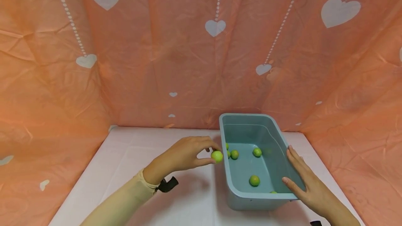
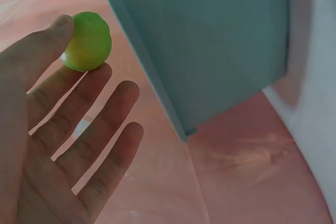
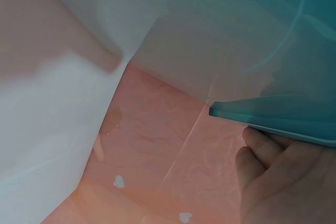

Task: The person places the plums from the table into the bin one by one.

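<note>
In the head view my left hand (image 1: 190, 152) pinches a small yellow-green lime (image 1: 217, 156) between thumb and fingertips, just outside the left rim of a blue-grey plastic bin (image 1: 230, 177). The left wrist view shows this lime (image 2: 88, 41) against the thumb and nearest fingers, with the other fingers spread. My right hand (image 1: 309, 184) rests on the bin's right rim near its front corner, thumb apart from the fairly straight fingers. Several limes lie on the bin floor, among them one lime (image 1: 254, 180) near the front and another lime (image 1: 257, 152) farther back.
The bin stands on a white-covered table (image 1: 132, 156), toward its right side. Orange-pink sheeting (image 1: 176, 62) with white hearts hangs behind the table and along both sides. A black wrist strap piece (image 1: 168, 184) sticks out under the left wrist.
</note>
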`<state>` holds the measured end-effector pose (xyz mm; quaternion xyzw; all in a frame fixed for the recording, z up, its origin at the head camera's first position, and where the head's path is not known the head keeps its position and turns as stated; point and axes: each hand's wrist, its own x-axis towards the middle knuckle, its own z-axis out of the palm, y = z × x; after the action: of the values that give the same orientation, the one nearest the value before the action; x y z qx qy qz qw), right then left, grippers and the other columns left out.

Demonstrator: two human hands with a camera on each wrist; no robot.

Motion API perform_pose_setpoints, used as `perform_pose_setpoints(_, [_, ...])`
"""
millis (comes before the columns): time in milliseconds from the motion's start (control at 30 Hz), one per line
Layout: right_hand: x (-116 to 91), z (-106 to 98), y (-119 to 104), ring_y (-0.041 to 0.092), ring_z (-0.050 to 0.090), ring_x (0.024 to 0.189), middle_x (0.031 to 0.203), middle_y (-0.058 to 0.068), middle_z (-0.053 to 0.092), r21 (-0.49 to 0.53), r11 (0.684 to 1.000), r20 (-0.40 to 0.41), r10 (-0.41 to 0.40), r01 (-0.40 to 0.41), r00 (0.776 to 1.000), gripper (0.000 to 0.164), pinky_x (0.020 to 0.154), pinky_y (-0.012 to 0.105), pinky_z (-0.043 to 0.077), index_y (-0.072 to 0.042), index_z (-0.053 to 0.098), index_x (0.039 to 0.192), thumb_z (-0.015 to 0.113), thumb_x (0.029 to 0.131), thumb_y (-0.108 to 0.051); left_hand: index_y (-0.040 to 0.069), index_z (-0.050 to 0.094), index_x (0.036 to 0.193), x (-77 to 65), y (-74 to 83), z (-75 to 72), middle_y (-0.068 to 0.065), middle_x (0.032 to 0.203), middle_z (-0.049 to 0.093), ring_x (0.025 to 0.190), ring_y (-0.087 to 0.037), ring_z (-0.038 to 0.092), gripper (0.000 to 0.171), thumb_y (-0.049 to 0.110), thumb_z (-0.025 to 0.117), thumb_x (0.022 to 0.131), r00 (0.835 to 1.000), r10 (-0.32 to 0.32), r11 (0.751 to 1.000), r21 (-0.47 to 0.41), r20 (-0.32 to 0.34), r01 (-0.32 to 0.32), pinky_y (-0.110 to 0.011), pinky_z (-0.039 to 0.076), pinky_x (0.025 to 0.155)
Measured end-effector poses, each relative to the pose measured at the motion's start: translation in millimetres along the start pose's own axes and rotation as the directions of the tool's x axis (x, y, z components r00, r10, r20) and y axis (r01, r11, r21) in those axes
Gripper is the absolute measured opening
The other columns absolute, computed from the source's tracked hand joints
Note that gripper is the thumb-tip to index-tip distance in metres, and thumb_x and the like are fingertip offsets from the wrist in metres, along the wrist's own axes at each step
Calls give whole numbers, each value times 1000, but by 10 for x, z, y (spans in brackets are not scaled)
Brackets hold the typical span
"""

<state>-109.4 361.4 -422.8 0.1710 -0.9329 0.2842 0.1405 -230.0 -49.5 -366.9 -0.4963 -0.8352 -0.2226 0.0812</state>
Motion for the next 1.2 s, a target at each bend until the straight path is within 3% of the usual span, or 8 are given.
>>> perform_pose_setpoints(133, [0, -3, -2, 32, 6, 163, 180, 1, 10, -10, 1000, -3, -9, 9, 1000, 87, 115, 6, -1, -15, 23, 172, 74, 101, -18, 26, 75, 125, 123, 43, -25, 16, 110, 69, 99, -2, 65, 32, 37, 84, 96, 1000, 27, 1000, 6, -7, -27, -24, 54, 83])
perform_pose_setpoints(333, [2, -18, -15, 57, 11, 159, 180, 1, 9, -3, 1000, 19, 26, -26, 999, 87, 112, 6, -3, -18, 21, 173, 73, 103, -20, 26, 74, 127, 277, 93, -12, 14, 114, 70, 100, -1, 64, 34, 40, 83, 97, 999, 42, 999, 20, 13, -42, -23, 54, 84])
perform_pose_setpoints(433, [7, -24, -16, 56, 11, 160, 180, 3, 10, -16, 999, 19, 28, -28, 999, 87, 113, 6, -3, -17, 21, 173, 73, 103, -21, 26, 74, 128, 348, 104, 12, 13, 120, 71, 103, -3, 68, 36, 41, 82, 97, 998, 53, 998, 28, 32, -54, -23, 55, 88])
perform_pose_setpoints(733, [13, -36, -3, 42, 8, 164, 180, 9, 13, -60, 998, 28, 17, -15, 999, 88, 113, 5, -3, -15, 21, 173, 73, 103, -23, 26, 75, 127, 576, 179, 88, 15, 116, 69, 101, -4, 69, 31, 39, 81, 99, 993, 89, 996, 10, 79, -90, -16, 50, 84])
perform_pose_setpoints(1067, [60, -35, 25, -1, 4, 159, 177, 16, 23, -152, 983, -4, -108, 106, 994, 91, 123, 12, -3, -7, 27, 170, 79, 97, -21, 25, 75, 130, 824, 273, 258, 13, 113, 69, 97, 4, 62, 36, 42, 79, 99, 981, 94, 994, 34, 171, -101, -15, 47, 78])
perform_pose_setpoints(1200, [68, -39, 15, -5, 3, 159, 174, 21, 28, -191, 974, -3, -122, 120, 992, 91, 124, 12, -3, -3, 30, 169, 80, 96, -23, 26, 74, 132, 918, 288, 376, 14, 112, 69, 95, 5, 62, 38, 45, 78, 99, 973, 99, 991, 71, 207, -116, -12, 45, 75])
